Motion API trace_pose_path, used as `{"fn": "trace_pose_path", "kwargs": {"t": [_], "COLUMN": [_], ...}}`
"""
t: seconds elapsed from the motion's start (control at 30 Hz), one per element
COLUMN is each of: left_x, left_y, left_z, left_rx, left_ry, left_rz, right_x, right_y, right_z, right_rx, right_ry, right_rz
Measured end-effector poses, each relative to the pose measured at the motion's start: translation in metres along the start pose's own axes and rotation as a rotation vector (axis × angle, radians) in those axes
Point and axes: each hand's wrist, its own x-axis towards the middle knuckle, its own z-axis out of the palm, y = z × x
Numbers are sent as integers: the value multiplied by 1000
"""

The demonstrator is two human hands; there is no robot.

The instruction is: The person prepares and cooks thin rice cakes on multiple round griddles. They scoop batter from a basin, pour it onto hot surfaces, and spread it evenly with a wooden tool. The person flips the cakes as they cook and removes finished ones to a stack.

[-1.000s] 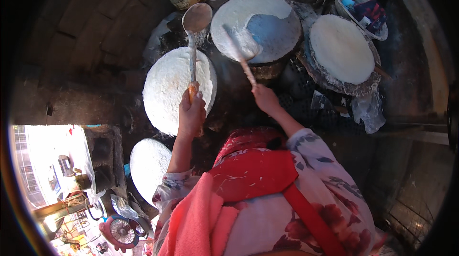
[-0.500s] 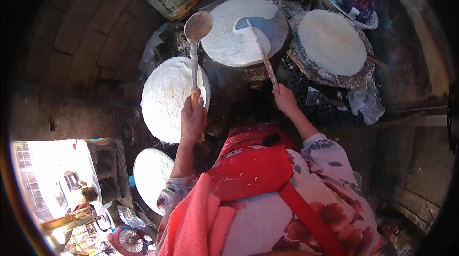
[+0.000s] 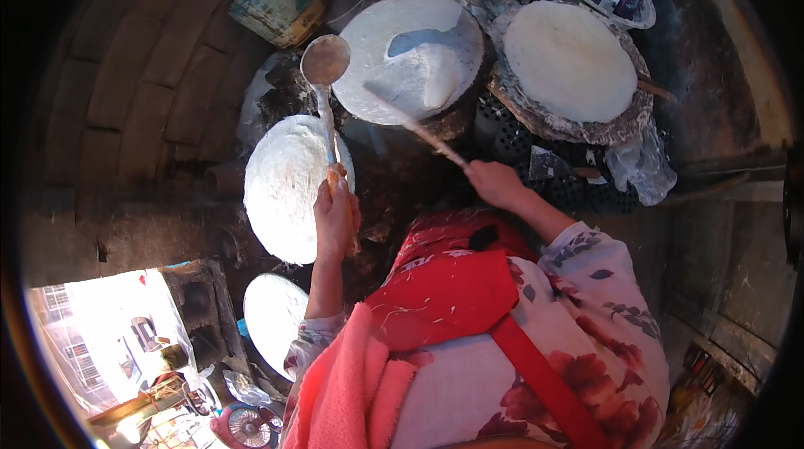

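Since half a second ago the right hand [image 3: 496, 183], fingers gripping the wooden spreader [image 3: 410, 124], drags batter across the middle griddle [image 3: 410, 55] while the left hand [image 3: 335, 216] grips the ladle [image 3: 325, 72]; next, likely, filling the bare patch evenly.

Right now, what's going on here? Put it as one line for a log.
left hand: holds ladle over left flatbread | right hand: holds wooden spatula on middle griddle | right flatbread: untouched

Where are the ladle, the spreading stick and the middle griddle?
ladle [image 3: 325, 59], head view, on its round bowl.
spreading stick [image 3: 419, 129], head view, on the shaft midway along.
middle griddle [image 3: 419, 34], head view, on the bare dark patch beside the white batter.
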Motion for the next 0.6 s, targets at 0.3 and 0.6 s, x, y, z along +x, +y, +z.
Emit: {"fn": "trace_pose_path", "kwargs": {"t": [0.3, 0.6], "left_x": [14, 26], "left_y": [0, 18], "left_z": [21, 51], "left_rx": [-83, -140], "left_ry": [-6, -40], "left_rz": [-56, -89], "right_x": [11, 71], "right_y": [31, 63], "right_z": [-31, -80], "right_rx": [-115, -106], "right_ry": [-126, -27], "right_rz": [-64, 8]}}
